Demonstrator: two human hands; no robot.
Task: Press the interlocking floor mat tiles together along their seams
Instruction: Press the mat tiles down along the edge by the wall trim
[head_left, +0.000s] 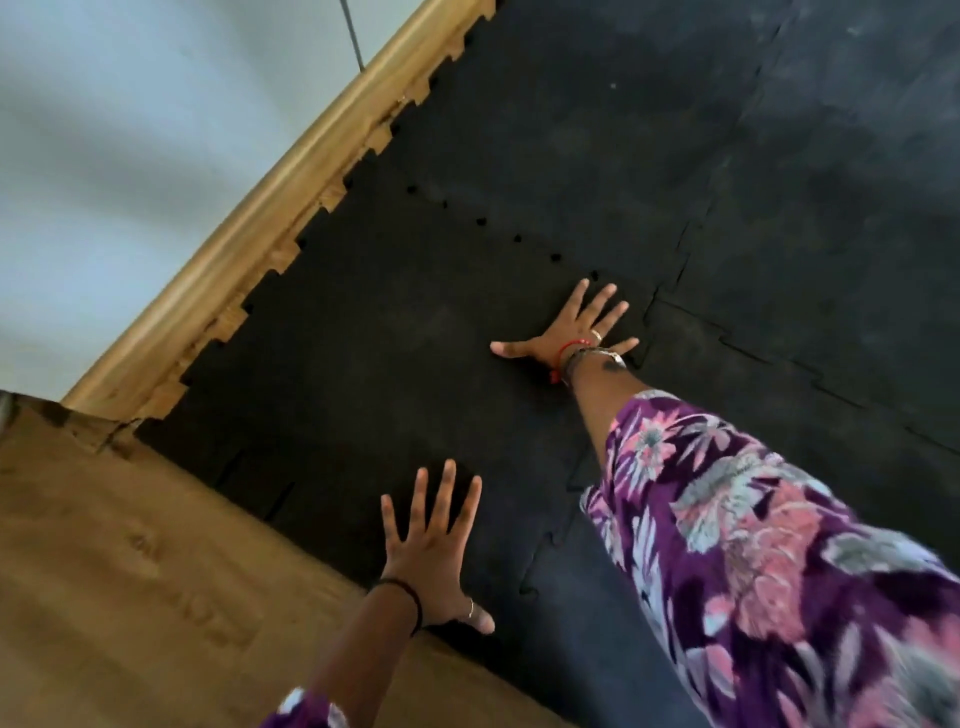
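Black mat tiles (395, 332) on wood floor (130, 571); left hand (431, 551), right hand (566, 332) flat, fingers spread, grip empty.

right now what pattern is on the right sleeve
Purple with pink and grey flowers, on the sleeve; head view.

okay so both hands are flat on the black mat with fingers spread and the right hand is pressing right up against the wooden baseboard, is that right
Not quite. Both hands are flat on the black mat with fingers spread, but the right hand is not at the wooden baseboard. The head view shows it well out on the mat, beside the junction of seams where the tiles meet.
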